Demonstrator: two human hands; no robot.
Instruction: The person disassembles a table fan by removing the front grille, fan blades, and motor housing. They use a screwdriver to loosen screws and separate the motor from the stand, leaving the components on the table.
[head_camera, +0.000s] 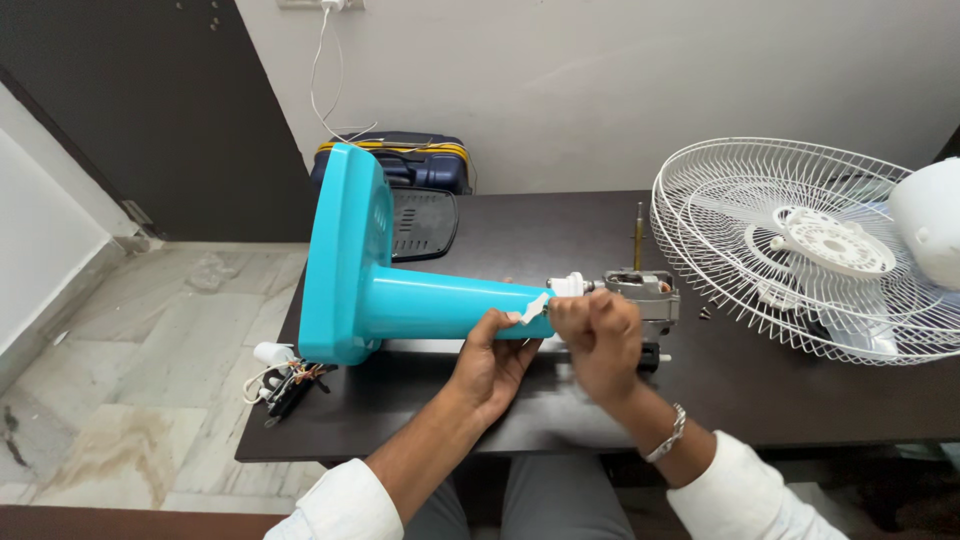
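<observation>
A turquoise fan stand (390, 290) lies on its side on the dark table (540, 225), its square base at the left and its neck pointing right. My left hand (492, 360) grips the neck from below near its end. My right hand (598, 338) is closed around the joint where the neck meets the grey metal motor unit (645, 290). A small white part (538, 305) shows between my two hands. Loose coloured wires and a white capacitor (278, 372) hang out under the base.
A white wire fan guard (800, 245) lies at the right, beside a white housing (930, 230) at the table's edge. A black cover plate (422, 222) lies behind the base. A blue suitcase (420, 160) stands against the wall. A brass shaft (639, 235) stands upright.
</observation>
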